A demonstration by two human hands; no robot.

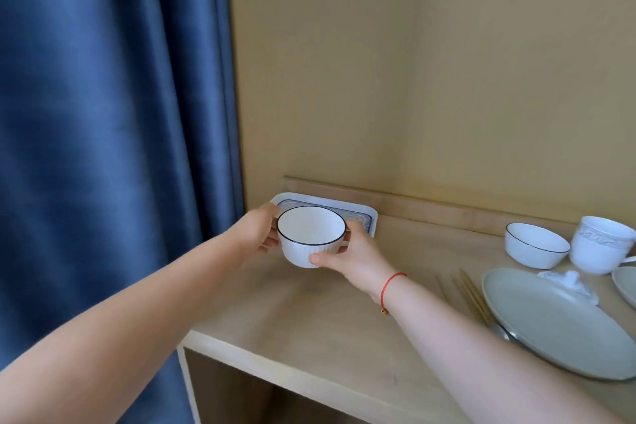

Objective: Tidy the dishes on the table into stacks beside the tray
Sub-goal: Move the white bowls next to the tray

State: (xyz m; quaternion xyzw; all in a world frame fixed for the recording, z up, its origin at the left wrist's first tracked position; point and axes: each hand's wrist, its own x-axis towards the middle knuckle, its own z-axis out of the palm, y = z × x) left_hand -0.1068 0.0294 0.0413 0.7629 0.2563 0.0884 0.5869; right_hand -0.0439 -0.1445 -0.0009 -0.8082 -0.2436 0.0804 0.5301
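Above the tabletop (309,327), the left hand (256,232) and right hand (358,255) curl round opposite sides of a white bowl (311,234), just in front of the tray (363,209). It looks light and rigid, but glazed, slick and breakable; cupping its ribbed wall suits it.

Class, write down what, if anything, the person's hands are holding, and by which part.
Both hands hold one white bowl by its outer wall: left hand on its left side, right hand on its right, thumb low on the front.
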